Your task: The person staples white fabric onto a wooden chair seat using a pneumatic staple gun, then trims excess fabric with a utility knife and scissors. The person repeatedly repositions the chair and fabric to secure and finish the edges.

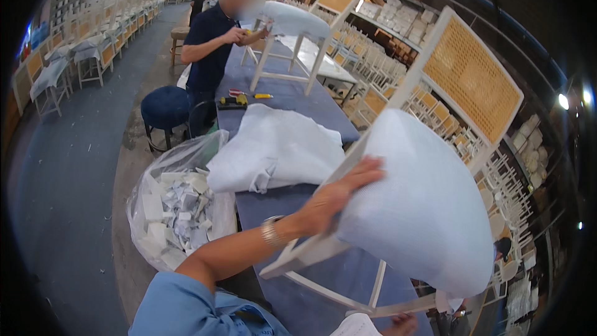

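A white-framed chair (423, 205) with a pale blue-white covered seat and a woven cane back (476, 71) is tilted over the table, its legs towards me. My left hand (342, 193) lies along the near left side of the seat, fingers stretched out over the padding. At the lower edge, just below a chair leg, my right hand (400, 325) shows only in part. Its fingers look curled, and what they hold is hidden. Beside the chair, a pile of pale cover cloth (280, 143) lies on the blue-topped table (267, 208).
Left of the table stands a clear plastic bag (143, 211) full of white offcuts. Beyond the cloth are a yellow-black tool (233, 101) and a yellow-handled tool (263, 96). A co-worker (211, 50) handles another chair (292, 37) at the far end. A blue stool (165, 112) stands nearby.
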Demonstrator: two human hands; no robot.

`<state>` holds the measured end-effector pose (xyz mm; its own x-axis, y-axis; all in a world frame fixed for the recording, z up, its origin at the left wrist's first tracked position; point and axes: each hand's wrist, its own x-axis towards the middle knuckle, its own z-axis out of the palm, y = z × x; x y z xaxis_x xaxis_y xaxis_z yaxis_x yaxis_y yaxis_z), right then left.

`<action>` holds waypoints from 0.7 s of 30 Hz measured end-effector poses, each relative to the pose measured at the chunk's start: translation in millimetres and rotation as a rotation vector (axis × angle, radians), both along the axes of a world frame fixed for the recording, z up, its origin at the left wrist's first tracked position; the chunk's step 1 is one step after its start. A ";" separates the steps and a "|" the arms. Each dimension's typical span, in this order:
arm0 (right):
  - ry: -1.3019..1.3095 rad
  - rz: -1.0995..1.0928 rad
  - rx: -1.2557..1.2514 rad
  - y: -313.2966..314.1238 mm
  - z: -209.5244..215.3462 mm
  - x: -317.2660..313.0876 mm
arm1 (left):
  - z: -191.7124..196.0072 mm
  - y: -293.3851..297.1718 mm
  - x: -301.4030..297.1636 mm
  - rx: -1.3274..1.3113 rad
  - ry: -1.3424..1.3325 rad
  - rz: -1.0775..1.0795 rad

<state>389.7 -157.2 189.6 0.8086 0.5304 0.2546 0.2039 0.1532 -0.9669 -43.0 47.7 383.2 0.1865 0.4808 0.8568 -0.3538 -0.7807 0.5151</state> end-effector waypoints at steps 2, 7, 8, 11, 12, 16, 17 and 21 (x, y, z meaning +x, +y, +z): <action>-0.100 -0.206 0.292 -29.1 11.8 54.1 | -40.3 -46.6 4.0 -0.246 -0.133 -0.133; -0.196 -0.047 0.199 39.1 82.8 108.4 | -147.7 -87.6 52.6 -0.540 -0.173 0.563; -0.201 0.009 0.320 63.0 71.9 114.1 | -149.2 -83.7 60.9 -0.534 -0.181 0.627; 0.433 0.252 0.327 96.3 37.5 158.2 | -145.4 -51.1 81.7 -0.496 -0.358 0.604; 0.242 0.414 0.274 104.4 45.0 132.3 | -143.6 -39.1 72.8 -0.502 -0.309 0.596; -0.020 0.637 0.266 101.4 71.9 78.6 | -140.7 13.0 47.2 -0.544 -0.281 0.525; -0.019 0.602 0.243 97.9 67.2 73.0 | -139.7 19.9 38.8 -0.563 -0.284 0.509; -0.016 0.438 0.217 69.4 40.9 53.8 | -153.9 31.0 -8.0 -0.682 -0.240 0.275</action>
